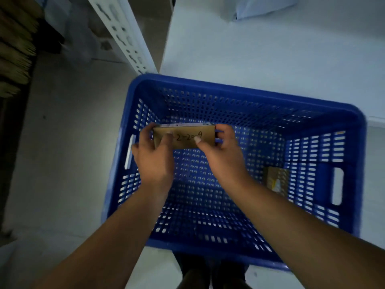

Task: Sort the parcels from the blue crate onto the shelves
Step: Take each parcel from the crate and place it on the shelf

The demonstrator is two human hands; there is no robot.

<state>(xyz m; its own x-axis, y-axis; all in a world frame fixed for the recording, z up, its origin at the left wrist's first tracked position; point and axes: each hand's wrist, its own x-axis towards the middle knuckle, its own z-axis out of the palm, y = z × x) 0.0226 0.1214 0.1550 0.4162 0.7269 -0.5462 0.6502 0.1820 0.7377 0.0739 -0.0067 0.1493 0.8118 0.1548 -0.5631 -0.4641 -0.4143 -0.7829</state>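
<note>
A small brown cardboard parcel (185,137) with handwritten numbers on its side is held over the blue perforated crate (245,94). My left hand (154,155) grips its left end, thumb on the near face. Its right end is pinched by my right hand (225,153), whose thumb lies across the writing. A second small brown parcel (277,180) lies on the crate floor against the right wall.
The crate stands on the pale floor in front of a white shelf board (270,49). A white slotted shelf upright (123,32) rises at the upper left. Stacked brown cardboard (14,49) fills the far left. A pale bag (262,7) lies on the shelf board.
</note>
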